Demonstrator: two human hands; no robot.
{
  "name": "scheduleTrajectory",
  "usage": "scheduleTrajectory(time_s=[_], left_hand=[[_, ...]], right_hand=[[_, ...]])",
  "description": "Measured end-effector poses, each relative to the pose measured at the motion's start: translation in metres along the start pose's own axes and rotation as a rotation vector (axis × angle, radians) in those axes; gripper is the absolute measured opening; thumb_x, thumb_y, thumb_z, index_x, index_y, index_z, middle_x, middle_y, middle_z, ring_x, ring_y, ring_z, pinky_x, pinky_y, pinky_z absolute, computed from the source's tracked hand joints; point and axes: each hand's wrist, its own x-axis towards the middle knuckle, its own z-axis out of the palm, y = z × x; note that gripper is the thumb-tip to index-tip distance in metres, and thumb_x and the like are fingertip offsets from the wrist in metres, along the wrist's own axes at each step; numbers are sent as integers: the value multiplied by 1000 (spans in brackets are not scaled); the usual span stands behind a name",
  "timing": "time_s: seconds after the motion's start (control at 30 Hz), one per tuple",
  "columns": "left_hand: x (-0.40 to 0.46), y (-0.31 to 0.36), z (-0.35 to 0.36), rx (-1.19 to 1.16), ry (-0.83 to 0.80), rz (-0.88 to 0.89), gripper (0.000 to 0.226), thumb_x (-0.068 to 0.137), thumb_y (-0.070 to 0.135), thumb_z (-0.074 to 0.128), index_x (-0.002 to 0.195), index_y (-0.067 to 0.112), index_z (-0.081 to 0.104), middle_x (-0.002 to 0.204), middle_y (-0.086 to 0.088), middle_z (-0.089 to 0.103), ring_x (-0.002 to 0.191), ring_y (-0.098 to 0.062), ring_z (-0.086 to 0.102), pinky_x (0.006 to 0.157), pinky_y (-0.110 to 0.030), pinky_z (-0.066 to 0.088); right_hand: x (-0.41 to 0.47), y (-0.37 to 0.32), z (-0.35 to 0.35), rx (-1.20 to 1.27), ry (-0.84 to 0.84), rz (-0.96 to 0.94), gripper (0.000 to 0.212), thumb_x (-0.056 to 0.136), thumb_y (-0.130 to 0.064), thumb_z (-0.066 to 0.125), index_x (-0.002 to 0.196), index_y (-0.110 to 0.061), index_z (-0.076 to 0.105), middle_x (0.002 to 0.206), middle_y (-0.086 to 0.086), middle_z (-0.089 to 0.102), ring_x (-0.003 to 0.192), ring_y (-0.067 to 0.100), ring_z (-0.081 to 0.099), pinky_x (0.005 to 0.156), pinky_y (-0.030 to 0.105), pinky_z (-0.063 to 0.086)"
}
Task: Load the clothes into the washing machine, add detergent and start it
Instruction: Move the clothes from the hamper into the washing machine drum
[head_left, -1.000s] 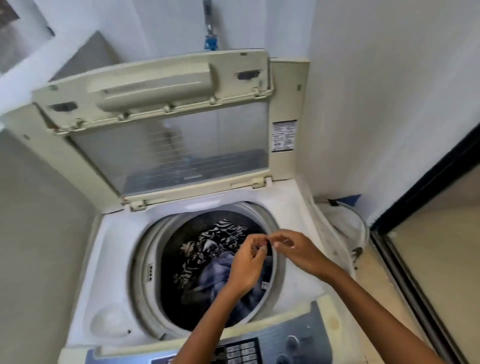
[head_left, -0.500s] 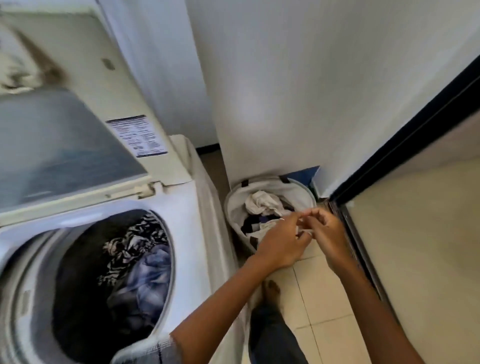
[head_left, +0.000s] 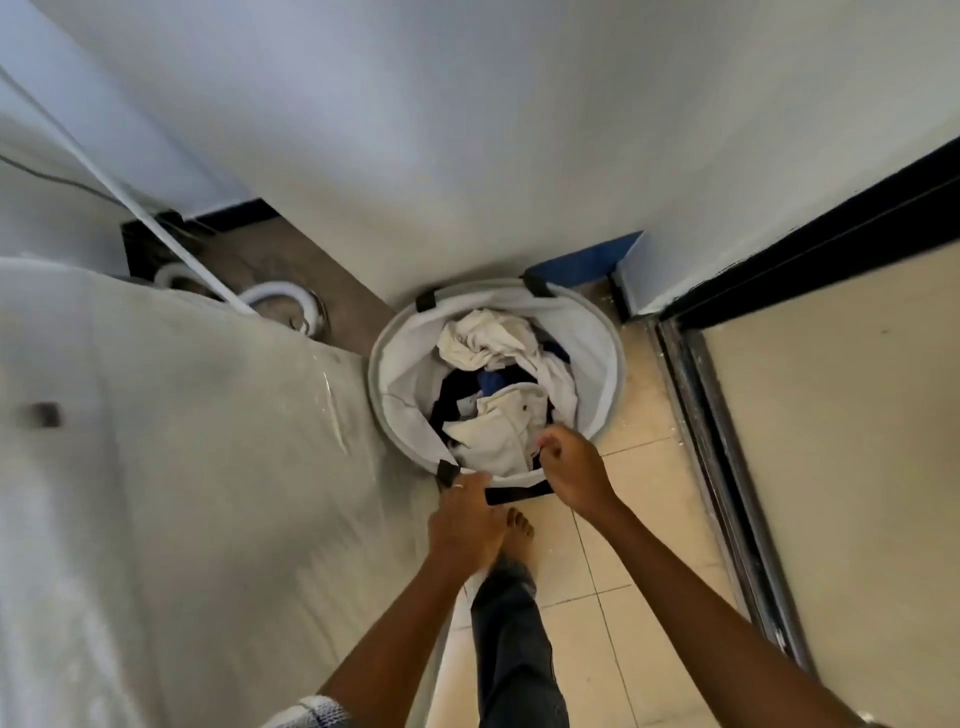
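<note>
Both hands low at the laundry basket rim

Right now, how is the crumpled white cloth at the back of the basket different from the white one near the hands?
The crumpled white cloth is bunched in folds against the far wall of the laundry basket; the white garment lies flatter at the near side. The crumpled one is untouched, while the right hand hovers, fingers curled, at the flatter one's edge. Both are white and lie on darker clothes.
</note>
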Motion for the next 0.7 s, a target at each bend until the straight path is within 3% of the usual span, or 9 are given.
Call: scheduleTrajectory(time_s=[0.1,0.2,0.37,0.43,0.5,0.53,0.6,0.7], left_hand=[[39,-13,3,118,195,95,46,90,24,50,136,19,45,144,-4,44,130,-23,42,106,-35,35],[76,-24,16,148,234,155,41,93,30,46,133,19,51,144,-2,47,133,-20,41,114,-36,29],[100,-49,40,200,236,251,58,87,46,17,114,20,61,116,1,65,114,-16,57,111,-36,28],[100,-64,47,225,224,250,62,87,48,14,112,19,63,113,2,67,111,-15,58,111,-37,30],[100,-72,50,231,192,243,64,86,48,12,111,18,63,113,2,66,110,-15,58,112,-37,30],[100,-73,50,237,175,243,65,86,47,11,110,18,63,113,1,66,109,-15,58,112,-37,30],[99,-67,50,220,153,245,61,86,47,14,110,18,62,112,1,65,107,-16,57,107,-35,34],[90,-52,42,100,146,210,45,88,41,29,113,19,60,114,-1,63,106,-18,55,95,-30,38]], right_hand=[[65,-1,27,-138,-70,-78,19,88,-5,48,101,-8,61,110,14,62,99,29,58,81,34,45],[131,9,62,-315,-199,-108,31,87,-4,52,118,-6,56,127,15,52,113,31,53,90,34,43],[212,55,106,-712,-258,-137,69,87,-9,57,146,-8,21,153,16,20,133,36,36,104,45,36],[224,77,117,-723,-341,-95,92,83,-16,66,151,-13,3,158,14,9,140,36,26,109,52,31],[219,92,126,-687,-451,18,105,80,-25,72,150,-12,-6,156,19,14,139,38,28,109,54,30],[210,96,128,-737,-495,59,104,81,-32,72,150,-11,-2,153,21,21,136,39,32,107,53,32],[186,101,131,-845,-544,65,81,84,-41,65,145,-8,23,145,19,37,130,37,41,103,47,38],[144,90,122,-829,-463,-53,49,91,-39,54,126,-6,47,128,16,53,116,33,52,90,41,45]])
